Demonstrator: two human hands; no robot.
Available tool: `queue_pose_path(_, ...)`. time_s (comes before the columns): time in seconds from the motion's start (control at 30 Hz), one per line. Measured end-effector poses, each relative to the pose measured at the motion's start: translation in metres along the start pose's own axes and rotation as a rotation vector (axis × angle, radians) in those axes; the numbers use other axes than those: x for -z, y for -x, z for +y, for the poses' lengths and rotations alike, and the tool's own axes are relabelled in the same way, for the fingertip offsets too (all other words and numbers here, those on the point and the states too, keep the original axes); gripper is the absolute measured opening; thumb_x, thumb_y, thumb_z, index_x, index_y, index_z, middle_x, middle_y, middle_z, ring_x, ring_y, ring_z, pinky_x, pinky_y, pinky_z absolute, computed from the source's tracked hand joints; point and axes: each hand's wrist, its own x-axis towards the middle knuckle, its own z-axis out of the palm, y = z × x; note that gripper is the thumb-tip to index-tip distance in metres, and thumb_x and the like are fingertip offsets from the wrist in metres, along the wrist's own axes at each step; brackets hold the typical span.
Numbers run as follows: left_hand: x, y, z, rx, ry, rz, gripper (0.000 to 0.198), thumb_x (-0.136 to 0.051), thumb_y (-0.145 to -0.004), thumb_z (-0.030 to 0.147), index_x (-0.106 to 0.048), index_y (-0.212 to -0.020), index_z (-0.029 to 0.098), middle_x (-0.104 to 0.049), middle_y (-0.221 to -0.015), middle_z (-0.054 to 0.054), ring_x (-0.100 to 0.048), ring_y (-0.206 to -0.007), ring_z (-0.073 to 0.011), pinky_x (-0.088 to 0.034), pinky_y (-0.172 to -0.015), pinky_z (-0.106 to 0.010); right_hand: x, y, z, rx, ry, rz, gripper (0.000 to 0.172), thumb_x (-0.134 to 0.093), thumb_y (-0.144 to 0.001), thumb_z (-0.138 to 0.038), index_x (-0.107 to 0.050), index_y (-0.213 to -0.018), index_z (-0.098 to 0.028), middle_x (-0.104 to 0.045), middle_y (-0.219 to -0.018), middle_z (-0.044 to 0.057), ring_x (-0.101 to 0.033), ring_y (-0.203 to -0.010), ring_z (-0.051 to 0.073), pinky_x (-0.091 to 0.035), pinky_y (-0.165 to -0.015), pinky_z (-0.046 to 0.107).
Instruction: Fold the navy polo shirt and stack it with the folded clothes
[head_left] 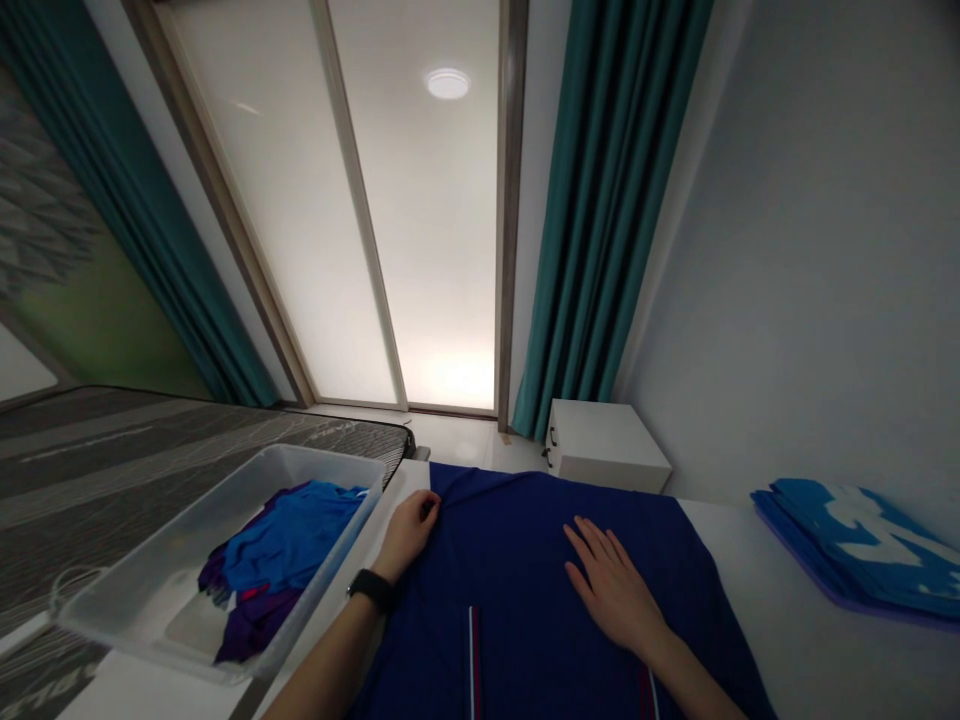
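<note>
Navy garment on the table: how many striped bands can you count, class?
2: the left band runs to the picture's bottom edge, left of the right hand; the right band shows below that hand, partly covered. Others may be hidden.

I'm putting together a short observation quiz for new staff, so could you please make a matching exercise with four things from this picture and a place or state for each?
Things
1. Navy cloth
2. Clear bin
3. Folded stack
4. Black watch

Places or states
A. On the wrist of the left hand
B. Holds crumpled blue and purple fabrics
C. Spread flat beneath the right hand
D. At the picture's right edge

Pairs: 1-C, 2-B, 3-D, 4-A
</note>
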Motion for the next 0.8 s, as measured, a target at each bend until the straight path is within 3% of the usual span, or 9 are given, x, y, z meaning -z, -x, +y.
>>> queue_pose_path(0.2, 0.002, -0.001, 0.000, -0.017, 0.004, 0.002, 0.020, -0.049, -0.086, 0.029, -0.067, -0.090, 0.020, -0.071, -0.086, -0.004, -0.064, -0.075, -0.0188, -0.047, -0.071, -0.028, 0.003, -0.002, -0.001, -0.020, -0.010, -0.039, 0.059, -0.029, -0.097, -0.052, -0.041, -0.146, -0.020, -0.034, -0.154, 0.008, -0.028, -0.142, 0.023, -0.019, -0.118, 0.046)
queue_pose_path(0.5, 0.005, 0.000, 0.003, -0.014, 0.027, 0.010, 0.028, -0.048, -0.082, 0.037, -0.065, -0.093, 0.018, -0.067, -0.075, -0.003, -0.061, -0.066, -0.0201, -0.046, -0.065, -0.030, 0.005, -0.008, 0.008, -0.037, -0.089, 0.027, 0.051, -0.035, -0.096, -0.042, -0.051, -0.138, -0.018, -0.046, -0.146, 0.010, -0.037, -0.137, 0.024, -0.022, -0.117, 0.044)
queue_pose_path(0.67, 0.007, -0.001, 0.003, -0.044, -0.010, -0.009, 0.031, -0.048, -0.080, 0.042, -0.066, -0.090, 0.020, -0.068, -0.074, -0.002, -0.061, -0.064, -0.0201, -0.047, -0.064, -0.030, 0.008, -0.001, 0.030, -0.074, -0.071, 0.129, 0.048, -0.034, -0.096, -0.034, -0.050, -0.138, -0.017, -0.049, -0.144, 0.009, -0.040, -0.135, 0.023, -0.022, -0.116, 0.044)
queue_pose_path(0.8, 0.007, -0.004, 0.001, -0.078, -0.021, -0.002, 0.033, -0.048, -0.077, 0.045, -0.066, -0.088, 0.020, -0.067, -0.071, -0.002, -0.061, -0.060, -0.0198, -0.047, -0.060, -0.029, 0.018, 0.003, 0.061, -0.225, -0.005, 0.182, 0.042, -0.034, -0.096, -0.027, -0.057, -0.130, -0.019, -0.060, -0.127, 0.010, -0.052, -0.119, 0.023, -0.037, -0.103, 0.037)
